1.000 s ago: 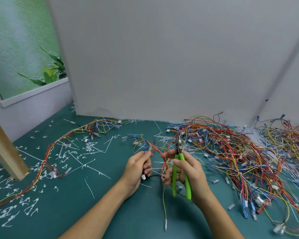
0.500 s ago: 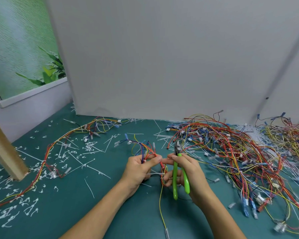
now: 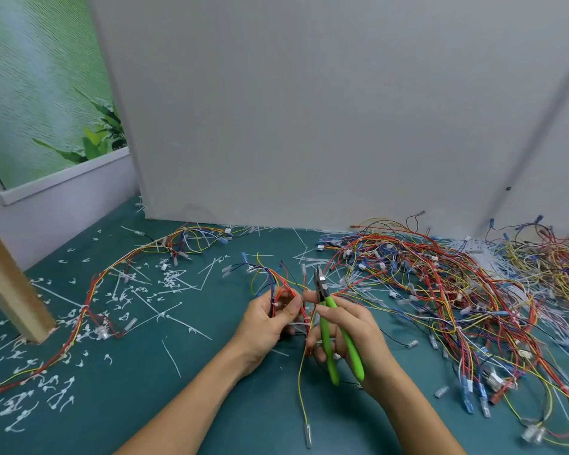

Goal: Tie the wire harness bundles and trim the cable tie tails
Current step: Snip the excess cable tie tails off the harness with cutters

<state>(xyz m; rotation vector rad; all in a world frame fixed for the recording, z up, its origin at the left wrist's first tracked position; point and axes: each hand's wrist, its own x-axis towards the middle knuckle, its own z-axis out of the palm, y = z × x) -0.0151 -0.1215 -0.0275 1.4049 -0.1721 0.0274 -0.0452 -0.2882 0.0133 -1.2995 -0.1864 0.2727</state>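
My left grip (image 3: 266,318) was curled round a small wire harness bundle (image 3: 278,284) just above the middle of the tabletop (image 3: 145,405), thumb laid across its red, blue and yellow strands. A white cable tie (image 3: 297,323) crossed the bundle just beside that thumb, in the gap between my two hands. One yellow wire (image 3: 301,389) from the bundle trailed toward the near edge and ended in a clear terminal.

My right grip (image 3: 358,336) was clamped on the green-handled cutters (image 3: 326,336). Their handles splayed toward me and the dark nose pointed at the far edge, close beside the bundle. I could not tell whether the blades touched the tie.

A big heap of loose harnesses (image 3: 440,290) covered the right side of the tabletop, out to the right edge. A finished harness (image 3: 89,310) ran along the left side, from near the far edge toward the near left corner. White trimmed tails (image 3: 122,297) lay scattered around it.

A wooden post (image 3: 10,290) stood at the left edge. A white board (image 3: 309,110) stood upright along the far edge.
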